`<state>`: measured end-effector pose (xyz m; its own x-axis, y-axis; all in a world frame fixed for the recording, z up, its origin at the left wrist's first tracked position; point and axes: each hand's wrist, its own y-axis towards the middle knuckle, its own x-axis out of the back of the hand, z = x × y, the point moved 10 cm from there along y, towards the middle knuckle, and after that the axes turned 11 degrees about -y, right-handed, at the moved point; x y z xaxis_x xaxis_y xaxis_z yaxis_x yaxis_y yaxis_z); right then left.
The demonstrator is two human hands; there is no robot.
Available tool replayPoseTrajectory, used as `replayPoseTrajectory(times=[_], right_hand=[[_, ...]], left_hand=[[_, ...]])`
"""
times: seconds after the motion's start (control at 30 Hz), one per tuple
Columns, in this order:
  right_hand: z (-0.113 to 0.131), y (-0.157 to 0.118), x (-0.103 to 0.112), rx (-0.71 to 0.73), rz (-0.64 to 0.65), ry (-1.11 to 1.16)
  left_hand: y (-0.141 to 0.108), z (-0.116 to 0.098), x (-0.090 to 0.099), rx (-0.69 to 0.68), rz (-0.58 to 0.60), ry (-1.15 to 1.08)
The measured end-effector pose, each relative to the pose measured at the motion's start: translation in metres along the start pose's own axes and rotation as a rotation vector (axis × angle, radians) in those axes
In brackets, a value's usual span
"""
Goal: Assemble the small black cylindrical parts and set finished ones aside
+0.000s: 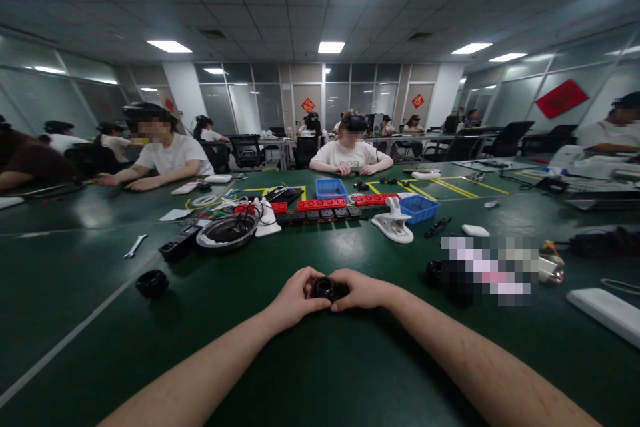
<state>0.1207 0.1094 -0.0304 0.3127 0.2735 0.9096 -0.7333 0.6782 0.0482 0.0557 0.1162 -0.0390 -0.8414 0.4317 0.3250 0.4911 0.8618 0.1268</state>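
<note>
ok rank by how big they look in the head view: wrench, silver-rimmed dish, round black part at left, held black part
1. Silver-rimmed dish
2. Round black part at left
3. Wrench
Unranked: held black part; the left hand and right hand partly cover it.

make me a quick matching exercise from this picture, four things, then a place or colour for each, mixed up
Things
1. wrench
2. left hand
3. large clip
4. two trays

Places and colours
A. blue
B. on a round black part
C. left of the silver-rimmed bowl
D. white

Right pairs: 1-C, 2-B, 3-D, 4-A
</note>
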Motion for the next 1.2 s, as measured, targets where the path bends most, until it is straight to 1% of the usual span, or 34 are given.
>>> replayPoseTrajectory(times=[0.23, 0.33, 0.4, 0.5, 0.63, 0.7, 0.77, 0.83, 0.87, 0.97, 1.07, 1.13, 1.2], right_hand=[[-0.001, 0.0, -0.002, 0.009, -0.01, 0.059], [-0.005, 0.001, -0.003, -0.023, -0.011, 0.049], [-0.008, 0.002, -0.003, -0.053, -0.02, 0.019], [-0.012, 0.001, -0.004, -0.118, -0.039, -0.06], [-0.014, -0.001, -0.003, -0.249, -0.117, -0.278], [-0.013, -0.003, -0.002, -0.307, -0.142, -0.37], [-0.012, -0.004, -0.002, -0.34, -0.136, -0.399], [-0.009, -0.004, 0.0, -0.328, -0.127, -0.369], [-0.007, -0.004, 0.001, -0.3, -0.123, -0.334], [0.003, -0.002, 0.005, -0.15, -0.093, -0.166], [0.009, -0.003, 0.004, -0.027, -0.014, 0.061], [0.009, -0.003, 0.003, 0.007, 0.034, 0.188], [0.005, -0.003, 0.001, 0.01, 0.057, 0.251]], left_hand=[[-0.001, -0.001, 0.0, -0.008, -0.01, -0.017], [-0.002, -0.003, -0.001, -0.012, -0.01, -0.013], [-0.002, -0.004, -0.001, -0.01, -0.032, 0.004], [-0.005, -0.005, 0.0, 0.011, -0.088, 0.047], [-0.009, -0.009, 0.001, 0.033, -0.158, 0.107], [-0.01, -0.011, 0.002, 0.032, -0.179, 0.129], [-0.01, -0.012, 0.003, 0.02, -0.171, 0.144], [-0.008, -0.012, 0.002, 0.004, -0.137, 0.148], [-0.007, -0.012, 0.002, -0.006, -0.117, 0.148], [-0.006, -0.014, 0.002, -0.045, -0.078, 0.161], [-0.007, -0.017, 0.003, -0.08, -0.073, 0.179], [-0.007, -0.017, 0.003, -0.082, -0.072, 0.177], [-0.006, -0.015, 0.002, -0.076, -0.067, 0.162]])
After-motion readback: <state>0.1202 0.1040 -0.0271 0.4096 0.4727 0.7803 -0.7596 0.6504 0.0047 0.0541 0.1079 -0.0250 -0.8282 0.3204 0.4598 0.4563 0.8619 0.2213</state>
